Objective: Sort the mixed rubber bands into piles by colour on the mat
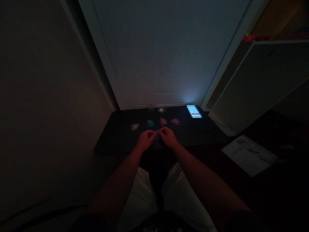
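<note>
My left hand point(146, 140) and my right hand point(168, 137) are close together at the near side of the dark table. Fingers on both are closed in a pinch; what they hold, if anything, is too dim and small to name. Between them lies a dim purplish heap point(156, 136), partly covered by the hands. Just beyond are small loose piles of thin, short pieces: a pale yellow pile point(134, 127), a teal pile point(150, 123), a pink pile point(163, 121) and a second pink pile point(175, 121).
A small clear round container point(162, 110) with a white patch stands by the white door panel point(169, 42). At the table's back right, a phone point(194, 111) glows. The dark tabletop point(116, 138) has rounded corners. To the right, a pale sheet point(249, 156) lies lower down.
</note>
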### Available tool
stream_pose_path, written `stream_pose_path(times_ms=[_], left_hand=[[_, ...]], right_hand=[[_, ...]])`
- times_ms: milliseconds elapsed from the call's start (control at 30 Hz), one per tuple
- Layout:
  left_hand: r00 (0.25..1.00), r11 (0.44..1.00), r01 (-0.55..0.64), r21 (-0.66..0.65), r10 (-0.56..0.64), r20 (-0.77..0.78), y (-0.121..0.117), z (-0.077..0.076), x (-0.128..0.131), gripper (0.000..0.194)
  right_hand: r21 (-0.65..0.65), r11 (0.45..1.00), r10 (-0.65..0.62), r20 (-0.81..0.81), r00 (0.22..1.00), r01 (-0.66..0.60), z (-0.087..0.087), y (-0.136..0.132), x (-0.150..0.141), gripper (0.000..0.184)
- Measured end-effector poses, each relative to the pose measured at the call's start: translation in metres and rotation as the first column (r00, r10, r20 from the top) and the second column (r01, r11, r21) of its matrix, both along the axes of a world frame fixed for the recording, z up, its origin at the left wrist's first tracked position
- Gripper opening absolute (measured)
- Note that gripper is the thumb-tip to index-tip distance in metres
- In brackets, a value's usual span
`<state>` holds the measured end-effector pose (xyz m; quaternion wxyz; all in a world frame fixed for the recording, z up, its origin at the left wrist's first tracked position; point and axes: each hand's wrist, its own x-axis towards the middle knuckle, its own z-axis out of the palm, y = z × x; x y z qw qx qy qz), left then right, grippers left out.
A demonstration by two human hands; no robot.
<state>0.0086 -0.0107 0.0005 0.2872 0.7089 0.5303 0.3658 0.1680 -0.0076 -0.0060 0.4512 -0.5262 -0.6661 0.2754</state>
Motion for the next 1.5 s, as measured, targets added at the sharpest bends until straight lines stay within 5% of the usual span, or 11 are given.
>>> stream_pose_path(times_ms=[467,700,1500], left_hand=[[0.995,1.0,-0.027,0.009,0.026,0.098,0.0,-0.001,-0.003,0.026],[0.996,1.0,-0.008,-0.005,0.009,0.088,0.0,-0.001,0.0,0.024],[0.998,1.0,-0.007,-0.014,0.008,0.063,0.001,0.0,0.001,0.022]], right_hand=[[-0.107,0.986,-0.158,-0.381,0.911,0.127,-0.005,0.008,0.014,0.019],[-0.032,0.987,0.151,-0.181,0.972,-0.16,0.0,-0.002,0.005,0.024],[-0.057,0.985,0.158,-0.099,0.982,-0.164,0.003,-0.005,0.005,0.027]])
